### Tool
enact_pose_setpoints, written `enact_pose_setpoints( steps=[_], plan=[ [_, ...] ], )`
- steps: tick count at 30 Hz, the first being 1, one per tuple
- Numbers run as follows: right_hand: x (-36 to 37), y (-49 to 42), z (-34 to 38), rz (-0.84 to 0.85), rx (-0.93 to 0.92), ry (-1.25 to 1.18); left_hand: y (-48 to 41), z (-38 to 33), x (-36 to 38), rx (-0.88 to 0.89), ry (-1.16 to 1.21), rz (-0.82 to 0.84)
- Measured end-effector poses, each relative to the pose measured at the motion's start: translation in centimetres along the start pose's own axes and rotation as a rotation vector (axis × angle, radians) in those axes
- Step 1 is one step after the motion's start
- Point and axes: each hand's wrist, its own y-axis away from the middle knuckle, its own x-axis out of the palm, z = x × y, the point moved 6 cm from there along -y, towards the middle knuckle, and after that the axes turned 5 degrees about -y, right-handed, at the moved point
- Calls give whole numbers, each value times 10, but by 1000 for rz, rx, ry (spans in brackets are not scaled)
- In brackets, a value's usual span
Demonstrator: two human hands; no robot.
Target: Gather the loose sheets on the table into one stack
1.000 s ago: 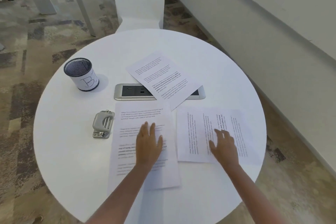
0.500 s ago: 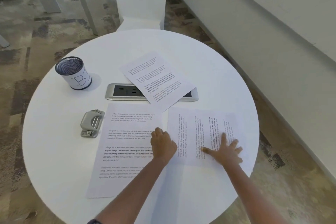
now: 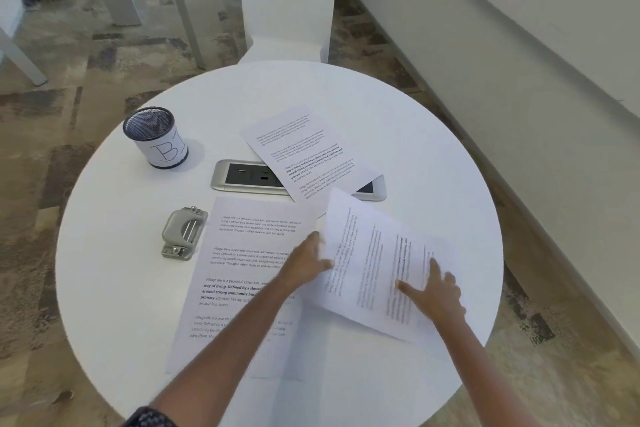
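Since the earlier frames the right-hand sheet (image 3: 377,263) has come up off the surface at its left edge and turned a little, where half a second ago it lay flat. The left hand (image 3: 304,265) has gone from pressing the near sheet to that raised edge, which it pinches with its fingers tucked under the paper. The right hand (image 3: 438,291) lies on top of the same sheet, fingers spread and straight, pressing it down toward the right edge of the surface. The two hands stand apart, one at each side of the sheet.

Just left of it, the near sheet (image 3: 242,274) lies flat under the left forearm, reaching almost to the near edge. A third sheet (image 3: 304,156) lies askew toward the far side, covering part of the power outlet panel (image 3: 249,177) set into the middle of the surface. A metal hole punch (image 3: 183,234) sits just beside the near sheet's left edge, and a mesh pen cup (image 3: 156,137) marked with a B stands toward the far left.

Risks, as I judge them: the lifted paper could crease where the pressing palm pins it, and its upper corner, close to the third sheet, could nudge that one. The forearm could also drag the near sheet. The round white surface (image 3: 398,107) has open room along its far and left parts; the right edge is close behind the sheet. A white chair (image 3: 287,0) stands beyond the far edge.
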Motion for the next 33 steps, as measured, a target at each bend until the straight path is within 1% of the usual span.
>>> enact_pose_setpoints(
  steps=[3, 6, 8, 11, 14, 15, 16, 18, 21, 23, 25, 26, 30, 33],
  plan=[
    [-2, 1, 23, -53, -178, -10, -6, 10, -39, 16, -172, 108],
    [11, 6, 53, -19, -336, 34, -11, 13, -81, 27, -424, 79],
    [28, 15, 74, 48, -433, 58, -14, 12, -104, 18, -507, 9],
    [63, 35, 102, 145, -598, 203, -13, 3, -127, 52, -626, -147],
    [94, 49, 116, 180, -660, 306, -14, 3, -136, 141, -827, -332],
    [100, 52, 120, 174, -658, 315, -13, 9, -137, 138, -838, -392],
    [104, 54, 123, 159, -650, 314, -11, 17, -137, 115, -792, -452],
    [109, 57, 126, 121, -646, 277, 3, 37, -134, 8, -602, -586],
    [114, 59, 127, 75, -609, 207, 34, 77, -119, -280, -231, -754],
    [112, 64, 129, 43, -575, 138, 53, 102, -103, -455, -79, -809],
    [110, 68, 128, 25, -504, 133, 67, 120, -88, -569, -18, -824],
    [110, 68, 127, 21, -463, 129, 71, 126, -83, -597, -3, -824],
    [102, 69, 126, -54, -343, 7, 72, 125, -78, -565, -70, -778],
    [98, 67, 129, -43, -283, -124, 67, 115, -80, -563, -97, -713]
  ],
)
